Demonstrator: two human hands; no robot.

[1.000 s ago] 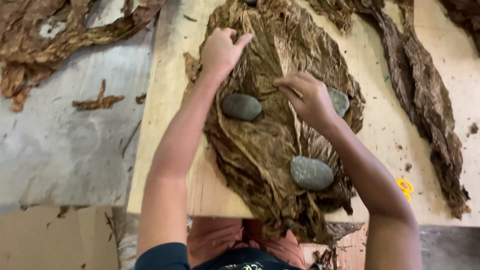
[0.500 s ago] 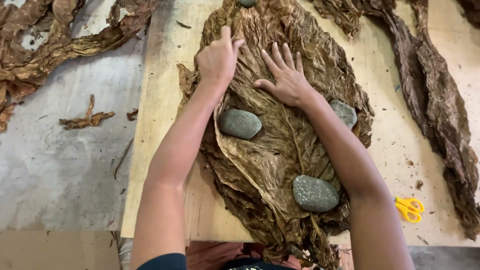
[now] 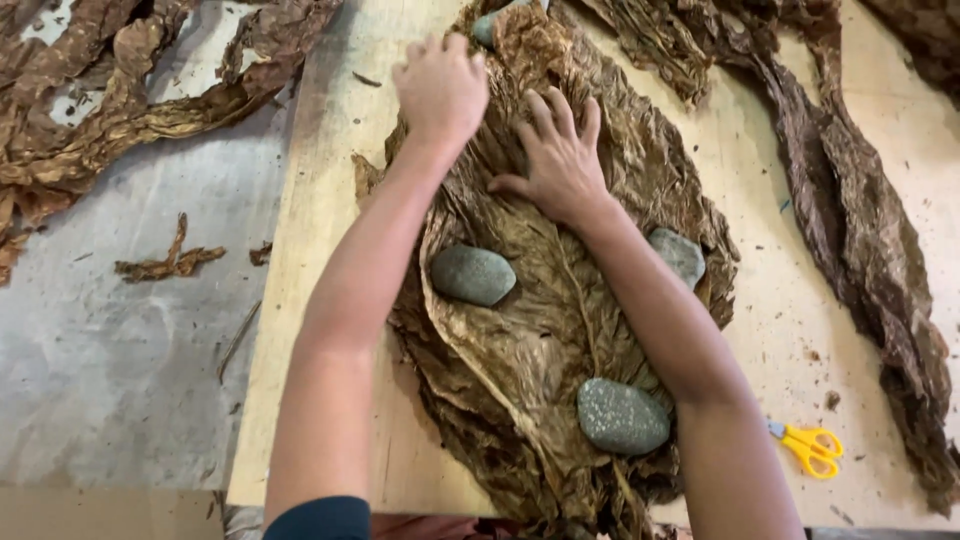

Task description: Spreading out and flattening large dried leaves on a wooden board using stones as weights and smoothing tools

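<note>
Both hands now shifted up toward the board's (image 3: 330,300) far edge — left hand (image 3: 440,85) and right hand (image 3: 560,160) spread flat, gripping nothing, pressing the leaf pile (image 3: 540,330) mid-board between stones (image 3: 472,275) — smoothing moving upward.

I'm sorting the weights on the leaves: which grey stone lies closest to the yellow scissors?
The speckled grey stone at the near end of the leaf pile, by the right forearm. The other stones sit farther up, away from the scissors.
</note>
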